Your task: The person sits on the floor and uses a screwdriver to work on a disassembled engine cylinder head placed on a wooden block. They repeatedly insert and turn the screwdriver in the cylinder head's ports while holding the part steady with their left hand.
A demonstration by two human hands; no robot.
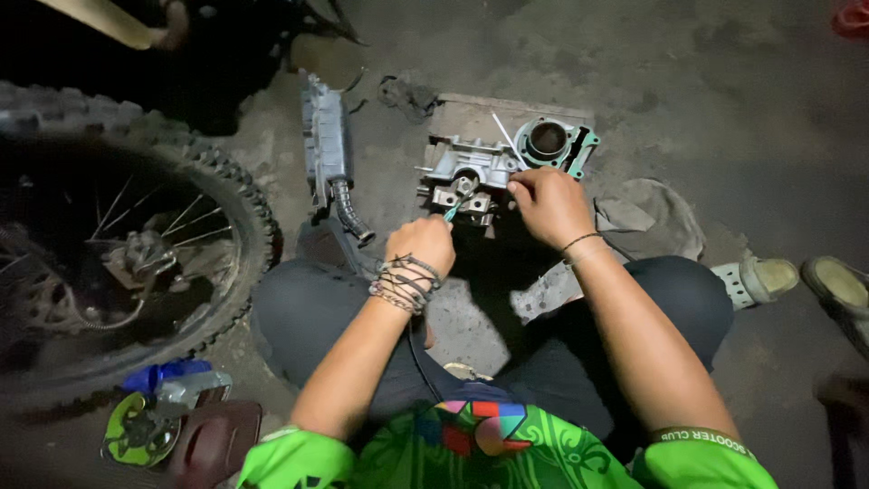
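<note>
Engine parts lie on the concrete floor [688, 118] in front of a person who squats over them. Left hand [419, 243] has its grip closed round a small tool with a teal handle [450, 214], whose tip points into the metal cylinder head [462, 177] lying on a flat board [471, 107]. Right hand [548, 206] rests on the right edge of that cylinder head, fingers curled against it to steady it; whether they pinch anything small there I cannot tell. Just beyond, touching or nearly touching the head, stands a cylinder barrel [549, 140] with a green gasket round its base, and a thin white rod [505, 131] leans between the two. A grey rag [647, 217] lies to the right on the floor, a long grey housing with a ribbed black hose [328, 149] to the left, and a knobby motorcycle wheel [118, 235] fills the far left.

Judging from this, the tool could slip off whatever it bears on, since the head sits loose on the board and only one hand holds it; a slip would likely scratch the machined face or jab the steadying fingers. Light is poor, so any small piece levered free could roll away unseen on the dark, dirty floor
</note>
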